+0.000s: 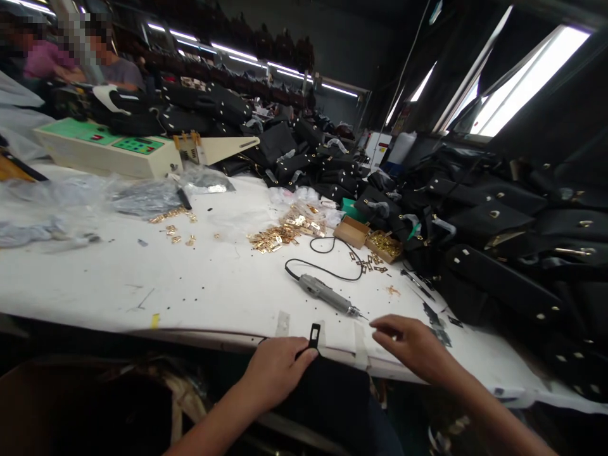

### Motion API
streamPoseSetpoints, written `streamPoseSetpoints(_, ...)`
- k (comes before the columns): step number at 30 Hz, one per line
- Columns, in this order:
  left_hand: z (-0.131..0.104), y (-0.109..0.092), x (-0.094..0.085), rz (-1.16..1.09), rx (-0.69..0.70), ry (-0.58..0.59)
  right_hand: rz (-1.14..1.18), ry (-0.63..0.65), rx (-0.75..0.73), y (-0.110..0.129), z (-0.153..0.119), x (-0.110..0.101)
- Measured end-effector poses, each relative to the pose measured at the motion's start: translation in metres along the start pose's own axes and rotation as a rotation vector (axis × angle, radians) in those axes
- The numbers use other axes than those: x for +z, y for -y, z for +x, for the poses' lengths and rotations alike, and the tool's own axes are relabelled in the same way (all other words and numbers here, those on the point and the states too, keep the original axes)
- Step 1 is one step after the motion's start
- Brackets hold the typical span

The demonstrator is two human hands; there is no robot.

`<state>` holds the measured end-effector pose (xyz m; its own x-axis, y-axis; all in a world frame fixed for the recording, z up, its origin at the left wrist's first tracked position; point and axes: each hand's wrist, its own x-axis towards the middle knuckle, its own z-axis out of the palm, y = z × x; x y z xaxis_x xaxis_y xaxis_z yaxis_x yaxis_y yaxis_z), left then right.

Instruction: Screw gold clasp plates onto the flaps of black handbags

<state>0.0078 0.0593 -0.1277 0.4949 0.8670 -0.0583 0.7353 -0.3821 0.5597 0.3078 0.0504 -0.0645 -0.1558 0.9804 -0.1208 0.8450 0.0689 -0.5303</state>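
Note:
My left hand [280,370] pinches the top of a black leather piece [332,386] at the table's front edge. A small black tab with a slot [314,335] stands up beside its thumb. My right hand [403,342] hovers over the front edge to the right, fingers partly spread, with nothing visible between them. A grey electric screwdriver [327,295] lies on the white table, its tip pointing towards my right hand. Its black cable [332,273] loops behind it.
Gold metal plates [273,239] lie mid-table. A cardboard box [384,245] holds small gold parts. Black bags [503,278] pile up at the right and back. A beige machine with a green panel [109,145] stands at the left back. Two people [123,73] are at the far left.

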Motion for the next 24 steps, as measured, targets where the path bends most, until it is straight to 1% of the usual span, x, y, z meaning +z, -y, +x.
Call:
streamPoseSetpoints(3, 0.005, 0.002, 0.014, 0.055, 0.008, -0.091, 0.109, -0.118, -0.18, 0.047, 0.062, 0.011)
streamPoseSetpoints(5, 0.006, 0.004, 0.022, 0.045, 0.013, -0.148, 0.126, -0.133, -0.298, 0.073, 0.111, 0.025)
streamPoseSetpoints(7, 0.006, 0.007, 0.029, -0.008, 0.011, -0.208, 0.074, -0.121, -0.367, 0.091, 0.162, 0.044)
streamPoseSetpoints(8, 0.006, 0.009, 0.031, -0.041, 0.008, -0.231, 0.018, -0.097, -0.374, 0.098, 0.187, 0.054)
streamPoseSetpoints(10, 0.008, 0.013, 0.033, -0.095, -0.002, -0.252, -0.107, -0.056, -0.321, 0.107, 0.232, 0.073)
streamPoseSetpoints(13, 0.011, 0.019, 0.034, -0.132, -0.019, -0.256, -0.214, -0.019, -0.27, 0.113, 0.283, 0.096)
streamPoseSetpoints(15, 0.013, 0.022, 0.034, -0.141, -0.007, -0.261, -0.23, -0.005, -0.283, 0.114, 0.306, 0.106)
streamPoseSetpoints(18, 0.015, 0.025, 0.035, -0.162, 0.044, -0.272, -0.254, 0.038, -0.317, 0.111, 0.327, 0.113)
streamPoseSetpoints(21, 0.016, 0.025, 0.032, -0.21, 0.051, -0.275, -0.269, 0.062, -0.341, 0.107, 0.339, 0.117)
streamPoseSetpoints(24, 0.017, 0.02, 0.026, -0.27, 0.029, -0.247, -0.261, 0.045, -0.351, 0.104, 0.34, 0.115)
